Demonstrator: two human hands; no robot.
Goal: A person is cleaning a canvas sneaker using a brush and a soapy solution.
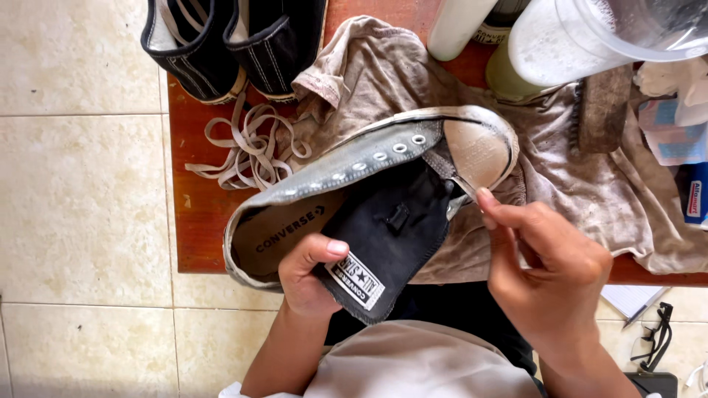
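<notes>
Left hand (310, 276) grips canvas shoe (369, 166) — rubber-toed, grimy.

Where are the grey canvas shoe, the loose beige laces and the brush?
Grey canvas lace-less shoe (354, 163), head view: its eyelet strip.
Loose beige laces (247, 147), head view: middle of the tangle.
Dark wooden-backed brush (603, 107), head view: its back.

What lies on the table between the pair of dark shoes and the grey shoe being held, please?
In the head view, loose laces lie between the dark shoes and the grey shoe.
</notes>
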